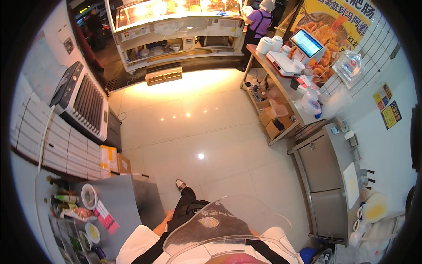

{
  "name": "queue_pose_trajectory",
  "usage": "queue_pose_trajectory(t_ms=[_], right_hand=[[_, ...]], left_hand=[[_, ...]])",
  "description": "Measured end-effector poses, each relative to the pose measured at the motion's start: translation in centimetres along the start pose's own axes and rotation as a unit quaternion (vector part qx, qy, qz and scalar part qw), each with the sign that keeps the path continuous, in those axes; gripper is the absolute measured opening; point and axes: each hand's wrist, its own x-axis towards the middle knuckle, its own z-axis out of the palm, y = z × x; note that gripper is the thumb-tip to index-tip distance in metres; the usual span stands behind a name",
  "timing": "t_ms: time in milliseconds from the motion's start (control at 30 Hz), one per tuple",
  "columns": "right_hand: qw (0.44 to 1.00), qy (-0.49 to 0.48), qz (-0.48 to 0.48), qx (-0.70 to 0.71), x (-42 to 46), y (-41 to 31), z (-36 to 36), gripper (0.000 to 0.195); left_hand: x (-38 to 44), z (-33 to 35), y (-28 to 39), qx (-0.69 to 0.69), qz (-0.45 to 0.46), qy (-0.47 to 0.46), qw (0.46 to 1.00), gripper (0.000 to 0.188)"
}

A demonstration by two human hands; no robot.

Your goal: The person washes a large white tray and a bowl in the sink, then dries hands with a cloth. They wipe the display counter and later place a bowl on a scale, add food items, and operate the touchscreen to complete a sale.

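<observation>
My left hand (169,215) hangs low beside my black trousers, close to the side of a metal counter (125,198). Only a small part of it shows, so its fingers and any hold are hidden. My right hand is out of view, below the transparent mouth shield (263,211). On the counter to my left are a white bowl (89,196) with food, a pink-and-white packet (106,217) and a round bowl of something yellow (93,233). One shoe (180,185) is forward on the tiled floor (211,142).
An air cooler (85,102) and cartons (123,163) line the left wall. Ahead stands a lit food display stall (181,36), with a person (258,23) beside it. Along the right are a table (286,87) with a scale (280,63) and screen, then a steel cabinet (321,171) bearing a cutting board (350,184).
</observation>
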Motion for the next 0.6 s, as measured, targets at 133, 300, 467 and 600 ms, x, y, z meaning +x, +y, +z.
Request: queue_pose_trajectory(t_ms=[133, 300, 467, 600], right_hand=[[0.996, 0.026, -0.082, 0.006, -2.7, -9.7, -0.4, 0.026], [0.992, 0.051, -0.113, -0.010, -5.0, -18.8, -0.6, 0.027], [0.990, 0.058, -0.120, -0.044, -5.6, -25.8, -1.3, 0.028], [0.990, 0.060, -0.105, -0.078, -4.1, -28.9, -1.7, 0.029]], left_hand=[[5.2, -4.9, 6.5, 0.017, 0.043, -0.046, 0.998, 0.024], [13.1, -12.9, 12.8, -0.252, -0.007, -0.051, 0.966, 0.020], [19.9, -19.3, 16.9, -0.330, -0.011, -0.002, 0.944, 0.015], [20.3, -22.2, 20.7, -0.314, -0.020, -0.029, 0.949, 0.014]])
